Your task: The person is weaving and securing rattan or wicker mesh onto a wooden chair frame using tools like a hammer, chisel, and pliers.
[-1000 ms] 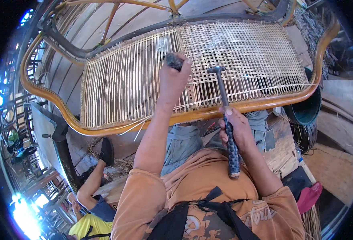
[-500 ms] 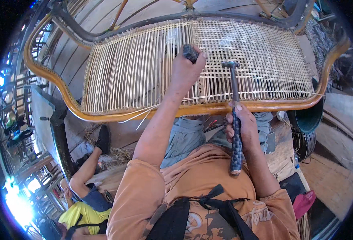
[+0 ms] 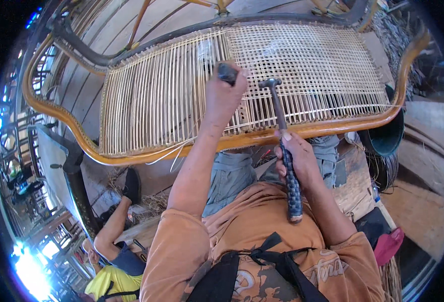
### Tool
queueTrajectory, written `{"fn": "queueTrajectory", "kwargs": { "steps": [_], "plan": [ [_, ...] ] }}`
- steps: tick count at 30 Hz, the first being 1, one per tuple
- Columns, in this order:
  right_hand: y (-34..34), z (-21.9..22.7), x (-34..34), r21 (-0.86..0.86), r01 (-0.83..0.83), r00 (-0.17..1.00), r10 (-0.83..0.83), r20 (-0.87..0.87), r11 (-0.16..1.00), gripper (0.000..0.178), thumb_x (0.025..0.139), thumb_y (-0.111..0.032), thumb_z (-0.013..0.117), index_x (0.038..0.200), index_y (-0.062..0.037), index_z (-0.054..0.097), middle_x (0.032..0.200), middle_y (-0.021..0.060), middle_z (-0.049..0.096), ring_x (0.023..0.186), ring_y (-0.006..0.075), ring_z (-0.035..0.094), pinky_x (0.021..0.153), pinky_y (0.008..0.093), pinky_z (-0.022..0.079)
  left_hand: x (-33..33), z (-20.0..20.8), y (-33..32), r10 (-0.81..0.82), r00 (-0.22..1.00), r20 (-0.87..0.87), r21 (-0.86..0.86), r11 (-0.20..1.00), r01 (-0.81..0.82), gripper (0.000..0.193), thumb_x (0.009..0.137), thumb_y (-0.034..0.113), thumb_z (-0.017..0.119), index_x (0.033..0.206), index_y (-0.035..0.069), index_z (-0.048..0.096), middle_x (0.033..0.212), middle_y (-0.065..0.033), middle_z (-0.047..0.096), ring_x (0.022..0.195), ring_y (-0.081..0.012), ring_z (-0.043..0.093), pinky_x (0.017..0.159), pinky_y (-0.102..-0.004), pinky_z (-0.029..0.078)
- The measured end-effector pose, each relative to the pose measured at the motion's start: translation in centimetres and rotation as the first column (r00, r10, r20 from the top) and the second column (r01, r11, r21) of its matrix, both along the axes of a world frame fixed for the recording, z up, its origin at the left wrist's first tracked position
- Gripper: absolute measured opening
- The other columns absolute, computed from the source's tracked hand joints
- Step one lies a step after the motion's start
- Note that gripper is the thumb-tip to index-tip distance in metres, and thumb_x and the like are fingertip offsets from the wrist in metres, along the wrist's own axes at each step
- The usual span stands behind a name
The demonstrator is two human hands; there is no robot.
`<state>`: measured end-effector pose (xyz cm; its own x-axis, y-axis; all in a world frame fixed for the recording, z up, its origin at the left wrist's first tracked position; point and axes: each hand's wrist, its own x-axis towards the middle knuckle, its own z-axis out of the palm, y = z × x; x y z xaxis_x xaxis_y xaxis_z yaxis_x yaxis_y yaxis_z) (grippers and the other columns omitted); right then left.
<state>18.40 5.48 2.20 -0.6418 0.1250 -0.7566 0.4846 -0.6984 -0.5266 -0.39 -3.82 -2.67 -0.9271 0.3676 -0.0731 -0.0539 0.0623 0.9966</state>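
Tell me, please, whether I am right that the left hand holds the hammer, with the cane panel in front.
Not quite: the head view shows the hammer in the right hand, not the left hand; the cane panel is indeed in front.

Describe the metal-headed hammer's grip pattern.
The hammer's long grip has dark checks; best view: head.

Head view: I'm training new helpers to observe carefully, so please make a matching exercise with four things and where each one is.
Things
1. Hammer
2. Dark green container
3. Small dark object
4. Pink item

Places
A. Partly behind the right end of the wooden frame
B. In the left hand
C. Beside the right sleeve
D. In the right hand

Pairs: 1-D, 2-A, 3-B, 4-C
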Motion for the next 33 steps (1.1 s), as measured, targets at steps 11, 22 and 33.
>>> {"fn": "queueTrajectory", "kwargs": {
  "steps": [11,22,33],
  "plan": [
    [0.7,-0.1,1.0,-0.045,0.104,0.994,-0.105,-0.033,0.994,0.029,0.094,-0.031,0.046,0.114,-0.01,0.048,0.071,0.0018,0.05,0.04,0.0114,0.045,0.033,0.0251,0.036,0.2,-0.5,0.1,-0.091,0.996,0.018,-0.04,0.995,0.092,0.012,0.083,0.01,0.064,0.088,0.006,0.053,0.075,-0.0005,0.056,0.062,-0.0056,0.052,0.053,-0.0219,0.044],
    [0.3,-0.3,0.8,-0.129,0.033,0.997,-0.041,-0.06,0.991,0.031,0.094,-0.033,0.046,0.113,-0.0078,0.047,0.069,0.0012,0.049,0.042,0.0109,0.045,0.034,0.025,0.037,0.0,1.5,1.0,-0.179,0.983,0.029,-0.105,0.978,0.181,0.013,0.083,0.013,0.065,0.088,0.006,0.056,0.076,0.0006,0.056,0.068,-0.0058,0.051,0.06,-0.0234,0.044],
    [2.9,-1.3,0.2,0.062,0.072,0.996,-0.068,-0.066,0.995,0.032,0.094,-0.035,0.047,0.111,-0.0073,0.05,0.07,0.0034,0.05,0.042,0.0119,0.046,0.035,0.0251,0.036,-1.6,1.5,0.5,0.088,0.993,0.078,0.031,0.995,-0.091,0.015,0.082,0.017,0.065,0.083,0.007,0.053,0.067,0.0026,0.051,0.054,-0.0046,0.045,0.047,-0.0213,0.037]
  ]
}}
